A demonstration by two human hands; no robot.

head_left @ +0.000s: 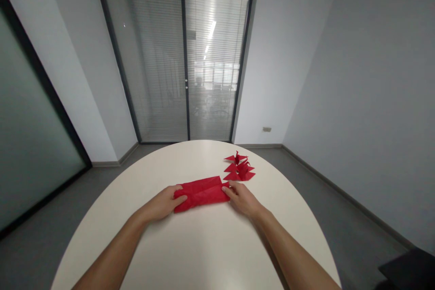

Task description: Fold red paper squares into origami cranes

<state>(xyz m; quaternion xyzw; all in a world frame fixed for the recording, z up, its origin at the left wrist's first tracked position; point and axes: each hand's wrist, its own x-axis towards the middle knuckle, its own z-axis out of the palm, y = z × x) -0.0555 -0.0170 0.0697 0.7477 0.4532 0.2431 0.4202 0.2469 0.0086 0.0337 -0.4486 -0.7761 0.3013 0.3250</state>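
A folded sheet of red paper (pixel 204 192) is stretched sideways between my two hands, just over or on the white round table (pixel 200 253). It shows a long crease and overlapping layers. My left hand (pixel 166 201) grips its left end, thumb on top and fingers mostly hidden beneath or behind. At the right end, my right hand (pixel 240 195) pinches the corner between thumb and fingers. Several red origami cranes (pixel 240 168) stand close together beyond my right hand, their pointed wings spread.
Behind the table is a dark-framed glass door (pixel 185 63) with blinds. A wall socket (pixel 267 129) sits low on the white wall. At the lower right is a black object (pixel 409 269), partly cut off. Grey floor surrounds the table.
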